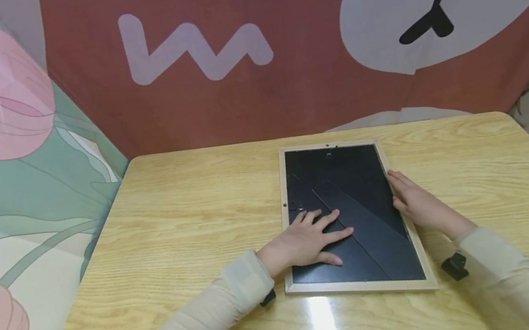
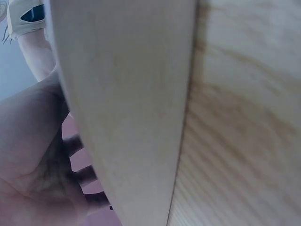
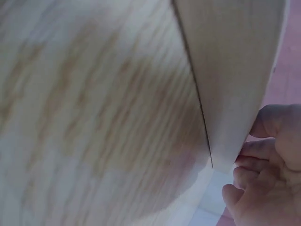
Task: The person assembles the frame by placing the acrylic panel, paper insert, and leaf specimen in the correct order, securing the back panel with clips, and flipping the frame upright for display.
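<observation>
A picture frame (image 1: 361, 286) with a light wooden border lies face down on the table, its black backing board (image 1: 353, 165) facing up. A black stand leg (image 1: 376, 234) lies flat and slanting across the board. Over the left part of the backing my left hand (image 1: 305, 240) rests with fingers spread, palm down. My right hand (image 1: 418, 205) touches the right border with its fingertips. In the left wrist view the frame's pale side edge (image 2: 127, 113) fills the middle, with the left palm beside it. The right wrist view has the fingers (image 3: 251, 162) against the opposite side edge.
The wood-grain table (image 1: 190, 223) extends on both sides of the frame. Behind it hangs a reddish-brown printed cloth (image 1: 314, 88), and a floral cloth (image 1: 39, 183) hangs at the left. Dark wrist devices (image 1: 454, 266) sit under the sleeves.
</observation>
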Tool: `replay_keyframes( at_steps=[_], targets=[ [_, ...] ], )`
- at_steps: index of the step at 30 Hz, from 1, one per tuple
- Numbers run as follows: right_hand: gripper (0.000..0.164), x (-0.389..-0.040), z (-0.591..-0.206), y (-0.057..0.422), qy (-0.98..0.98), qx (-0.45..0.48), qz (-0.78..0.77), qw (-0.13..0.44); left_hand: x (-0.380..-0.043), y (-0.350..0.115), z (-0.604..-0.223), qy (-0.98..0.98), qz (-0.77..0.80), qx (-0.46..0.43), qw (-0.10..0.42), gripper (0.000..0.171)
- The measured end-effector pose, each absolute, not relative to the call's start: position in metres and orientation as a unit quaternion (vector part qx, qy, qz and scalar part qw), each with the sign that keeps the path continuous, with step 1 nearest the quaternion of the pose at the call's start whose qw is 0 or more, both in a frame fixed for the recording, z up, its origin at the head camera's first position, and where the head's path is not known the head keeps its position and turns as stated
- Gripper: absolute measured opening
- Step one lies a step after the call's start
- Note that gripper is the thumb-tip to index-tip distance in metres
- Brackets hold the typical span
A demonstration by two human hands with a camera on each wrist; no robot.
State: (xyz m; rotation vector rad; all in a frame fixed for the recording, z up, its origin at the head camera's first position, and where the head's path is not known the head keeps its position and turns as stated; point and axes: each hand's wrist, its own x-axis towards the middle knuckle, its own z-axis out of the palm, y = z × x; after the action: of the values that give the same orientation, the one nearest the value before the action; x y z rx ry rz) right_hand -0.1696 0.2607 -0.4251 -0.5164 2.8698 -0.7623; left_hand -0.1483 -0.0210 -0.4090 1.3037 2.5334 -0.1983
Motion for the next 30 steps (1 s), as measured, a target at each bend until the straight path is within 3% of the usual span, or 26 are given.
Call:
replay_keyframes(
  at_steps=[30],
  targets=[
    [0.054, -0.1686, -0.4231, 0.2518, 0.967, -0.170, -0.188, 0.039, -0.1462, -0.0235, -0.4025, 0.874, -0.064, 0.461, 0.141, 0.068]
  ],
)
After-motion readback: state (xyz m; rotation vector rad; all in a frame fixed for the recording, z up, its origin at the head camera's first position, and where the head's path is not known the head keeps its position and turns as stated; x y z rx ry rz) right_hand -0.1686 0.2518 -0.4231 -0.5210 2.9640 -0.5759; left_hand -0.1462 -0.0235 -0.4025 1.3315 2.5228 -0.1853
